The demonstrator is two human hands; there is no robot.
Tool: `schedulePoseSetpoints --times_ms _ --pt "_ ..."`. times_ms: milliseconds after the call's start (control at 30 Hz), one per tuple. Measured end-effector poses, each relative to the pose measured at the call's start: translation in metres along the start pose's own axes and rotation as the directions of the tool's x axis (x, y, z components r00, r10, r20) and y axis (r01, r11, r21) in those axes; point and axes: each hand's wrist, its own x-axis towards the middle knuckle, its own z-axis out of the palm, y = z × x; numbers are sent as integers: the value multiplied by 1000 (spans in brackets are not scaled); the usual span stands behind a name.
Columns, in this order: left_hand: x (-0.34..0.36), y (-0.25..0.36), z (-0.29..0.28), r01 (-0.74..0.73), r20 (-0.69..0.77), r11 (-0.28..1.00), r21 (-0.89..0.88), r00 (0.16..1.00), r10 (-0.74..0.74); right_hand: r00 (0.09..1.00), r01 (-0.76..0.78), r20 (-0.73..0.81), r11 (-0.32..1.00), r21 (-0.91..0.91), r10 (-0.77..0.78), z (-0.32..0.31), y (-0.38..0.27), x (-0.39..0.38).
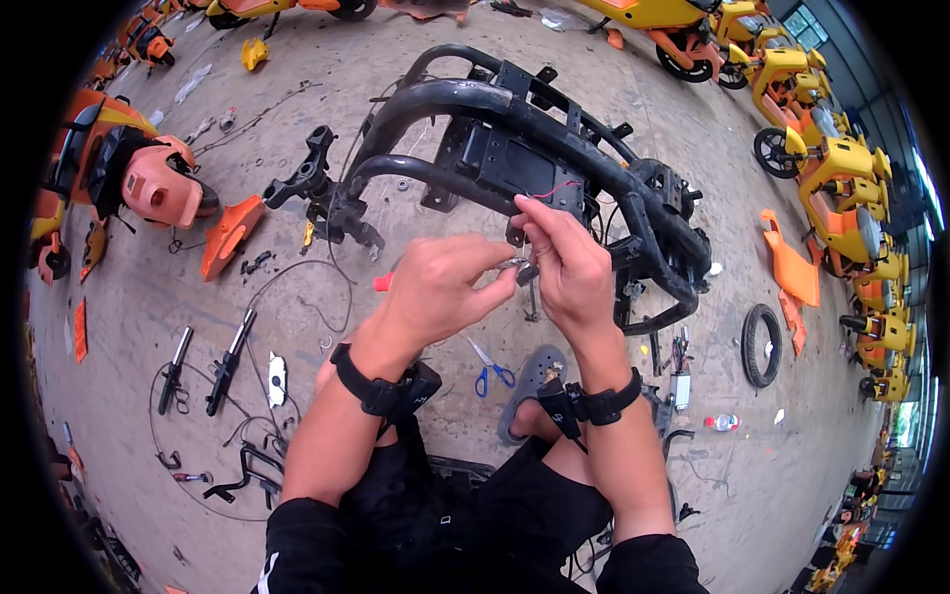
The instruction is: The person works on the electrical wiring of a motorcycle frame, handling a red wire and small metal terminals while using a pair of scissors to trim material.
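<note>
My left hand is closed around what look like pliers, whose metal jaws show at the fingertips. A red handle end sticks out behind that hand. Close beside it, my right hand pinches a small dark part that meets the jaws; its exact kind is hidden by the fingers. Both hands are raised in front of a black tubular scooter frame lying on the floor. A thin red wire comes from the frame just beyond my right fingers.
Blue-handled scissors lie below my hands, beside my grey clog. Fork tubes and cables are at left, a black tire and a bottle at right. Orange panels and yellow scooters stand around.
</note>
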Motion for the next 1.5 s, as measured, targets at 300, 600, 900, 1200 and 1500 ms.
schedulePoseSetpoints --times_ms 300,600,900,1200,1500 --pt "0 5 0 0 8 1000 19 1000 -1 998 68 9 990 -124 -67 -1 2 -1" --pt "-4 -3 -3 56 38 998 6 998 -57 998 -37 51 999 4 37 -3 -7 -2" --pt "-3 -8 -11 108 144 992 71 983 -117 980 150 -92 963 -222 -174 0 -6 -3" --pt "-14 -26 0 101 148 994 49 983 -108 980 98 -145 964 -248 -137 10 -2 -19" --pt "-13 -33 -6 164 222 986 16 961 -164 973 110 -171 963 -245 -154 28 9 -20"
